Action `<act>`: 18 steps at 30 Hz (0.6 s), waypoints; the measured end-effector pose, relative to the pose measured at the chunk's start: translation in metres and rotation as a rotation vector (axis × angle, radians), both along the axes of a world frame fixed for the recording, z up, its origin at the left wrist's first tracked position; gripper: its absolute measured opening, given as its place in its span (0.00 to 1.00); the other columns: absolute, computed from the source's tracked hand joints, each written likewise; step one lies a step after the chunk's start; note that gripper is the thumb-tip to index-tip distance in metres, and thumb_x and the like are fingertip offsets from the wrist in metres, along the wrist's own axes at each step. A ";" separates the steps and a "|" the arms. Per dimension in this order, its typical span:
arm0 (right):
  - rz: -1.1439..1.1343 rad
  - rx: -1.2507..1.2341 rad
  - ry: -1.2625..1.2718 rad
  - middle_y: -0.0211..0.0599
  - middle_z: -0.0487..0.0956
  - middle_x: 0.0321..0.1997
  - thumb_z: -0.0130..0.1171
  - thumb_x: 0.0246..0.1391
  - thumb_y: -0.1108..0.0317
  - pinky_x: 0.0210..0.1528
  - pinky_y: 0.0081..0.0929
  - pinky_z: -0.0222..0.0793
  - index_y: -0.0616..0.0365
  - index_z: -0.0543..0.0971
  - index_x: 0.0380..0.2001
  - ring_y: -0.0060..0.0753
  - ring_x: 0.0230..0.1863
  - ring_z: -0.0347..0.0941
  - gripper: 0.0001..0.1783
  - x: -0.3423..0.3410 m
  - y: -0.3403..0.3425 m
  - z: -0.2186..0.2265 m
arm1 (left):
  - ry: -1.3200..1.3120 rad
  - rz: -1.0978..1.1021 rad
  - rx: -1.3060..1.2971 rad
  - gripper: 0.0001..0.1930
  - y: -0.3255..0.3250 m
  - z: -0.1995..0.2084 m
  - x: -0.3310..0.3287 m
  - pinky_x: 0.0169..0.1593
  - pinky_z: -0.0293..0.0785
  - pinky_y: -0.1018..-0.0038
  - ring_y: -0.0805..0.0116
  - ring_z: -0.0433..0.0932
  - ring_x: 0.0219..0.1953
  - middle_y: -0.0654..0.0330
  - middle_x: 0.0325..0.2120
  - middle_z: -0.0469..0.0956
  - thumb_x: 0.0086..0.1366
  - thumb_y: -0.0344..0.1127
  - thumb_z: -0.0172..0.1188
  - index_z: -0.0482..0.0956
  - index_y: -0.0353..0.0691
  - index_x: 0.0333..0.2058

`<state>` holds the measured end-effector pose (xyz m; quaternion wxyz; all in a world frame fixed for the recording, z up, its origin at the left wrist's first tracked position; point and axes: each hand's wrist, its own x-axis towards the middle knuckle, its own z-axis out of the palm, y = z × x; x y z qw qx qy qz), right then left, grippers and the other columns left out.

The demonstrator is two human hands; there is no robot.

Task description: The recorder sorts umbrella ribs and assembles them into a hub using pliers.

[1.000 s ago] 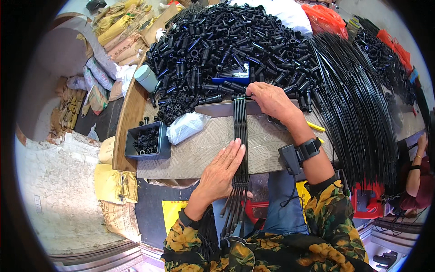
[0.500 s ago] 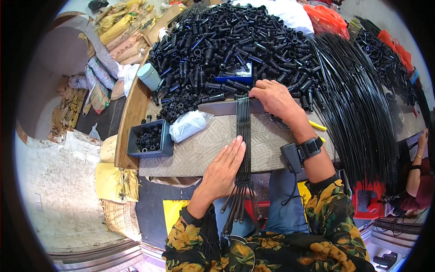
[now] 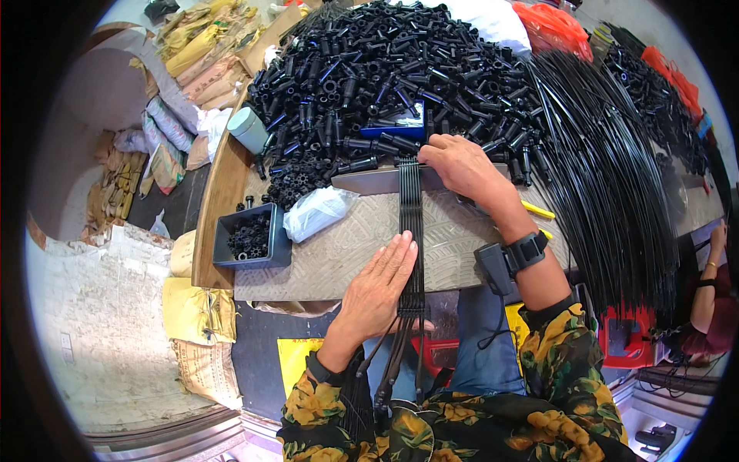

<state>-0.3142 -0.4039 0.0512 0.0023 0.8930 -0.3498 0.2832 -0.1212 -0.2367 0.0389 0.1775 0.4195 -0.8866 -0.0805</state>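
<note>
A flat row of thin black rods [image 3: 411, 204] runs side by side over an upright grey metal plate [image 3: 369, 182] and past the table's near edge. My left hand [image 3: 373, 296] has its straight fingers laid along the row's left side. Its thumb passes underneath and shows at the right, so the rods are held between. Below it their lower ends fan out over my lap. My right hand [image 3: 466, 171] is closed, with curled fingers at the rods' upper ends by the plate. Whatever its fingertips pinch is hidden.
A large heap of black tubular parts [image 3: 339, 85] covers the far table, with a blue box [image 3: 394, 129] in it. Long black rods [image 3: 616, 185] lie at the right. A grey bin [image 3: 281, 245], a clear plastic bag [image 3: 317, 214] and a pale cup [image 3: 248, 129] stand left.
My left thumb now shows at the right of the rods. The loose lower ends have shifted and gathered leftward. The right hand has hardly moved; the view has shifted slightly.
</note>
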 end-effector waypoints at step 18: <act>-0.176 0.011 -0.208 0.36 0.77 0.31 0.50 0.48 0.69 0.36 0.38 0.69 0.52 0.79 0.28 0.45 0.36 0.73 0.08 0.003 -0.035 0.049 | 0.034 -0.054 -0.011 0.44 0.004 0.001 0.008 0.60 0.53 0.59 0.53 0.55 0.60 0.55 0.59 0.57 0.44 0.58 0.61 0.60 0.39 0.56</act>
